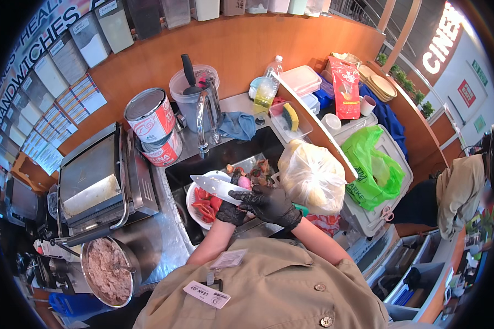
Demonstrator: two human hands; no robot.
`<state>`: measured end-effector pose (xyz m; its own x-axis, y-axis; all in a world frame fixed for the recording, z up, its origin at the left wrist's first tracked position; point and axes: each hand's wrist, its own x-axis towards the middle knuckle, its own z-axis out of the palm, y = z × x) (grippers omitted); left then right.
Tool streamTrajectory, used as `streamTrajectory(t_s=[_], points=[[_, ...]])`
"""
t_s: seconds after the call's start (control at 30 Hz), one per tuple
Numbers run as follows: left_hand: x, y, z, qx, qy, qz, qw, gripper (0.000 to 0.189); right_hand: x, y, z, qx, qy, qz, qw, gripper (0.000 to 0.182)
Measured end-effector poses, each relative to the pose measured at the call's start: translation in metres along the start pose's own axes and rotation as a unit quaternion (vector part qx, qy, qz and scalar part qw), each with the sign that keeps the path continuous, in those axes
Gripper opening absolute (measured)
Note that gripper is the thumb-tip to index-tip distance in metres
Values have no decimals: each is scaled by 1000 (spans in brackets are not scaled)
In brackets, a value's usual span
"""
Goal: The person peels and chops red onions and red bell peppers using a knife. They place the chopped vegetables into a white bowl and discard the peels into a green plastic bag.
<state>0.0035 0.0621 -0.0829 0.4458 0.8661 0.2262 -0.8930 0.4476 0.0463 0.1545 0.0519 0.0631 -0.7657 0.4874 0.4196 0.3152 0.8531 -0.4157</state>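
My right hand [273, 207], in a black glove, grips a kitchen knife [214, 188] whose wide blade points left, with small pale bits on it. Under the blade, my black-gloved left hand [230, 211] reaches over the sink. Its fingertips show beyond the blade, against a peeled red onion [243, 183] that it appears to hold. To the left of the hands, a white colander [191, 201] contains cut red tomatoes or peppers [205, 207]. Vegetable scraps [262, 174] lie past the onion in the dark sink [177, 177]. The knife handle is hidden in my right hand.
A faucet [203, 135] rises behind the sink, near two stacked large tins [152, 123]. Left stand a contact grill [94, 177] and a metal bowl of flaky filling [109, 271]. A tied plastic bag [312, 177] crowds the right; a person [457, 197] is beyond.
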Motion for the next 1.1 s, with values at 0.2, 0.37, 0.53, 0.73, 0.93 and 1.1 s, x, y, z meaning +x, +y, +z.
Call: streamTrajectory(t_s=[0.2, 0.37, 0.53, 0.73, 0.93, 1.1], points=[[-8, 0, 74, 181, 287, 74, 938, 64, -11, 6, -11, 21, -8, 20, 1000, 43], [-15, -17, 106, 641, 194, 248, 700, 62, -8, 36, -36, -72, -11, 210, 975, 47], [-16, -11, 94, 738, 209, 137, 627, 60, -3, 45, -39, -79, -4, 233, 969, 38], [-16, -15, 78, 674, 209, 146, 693, 48, 5, 40, -39, -83, -36, 262, 961, 47], [-17, -15, 83, 383, 213, 122, 890, 46, 6, 26, -44, 8, -16, 158, 987, 61], [-10, -19, 112, 700, 152, 107, 690, 51, 6, 25, -33, -1, 18, 102, 995, 64]])
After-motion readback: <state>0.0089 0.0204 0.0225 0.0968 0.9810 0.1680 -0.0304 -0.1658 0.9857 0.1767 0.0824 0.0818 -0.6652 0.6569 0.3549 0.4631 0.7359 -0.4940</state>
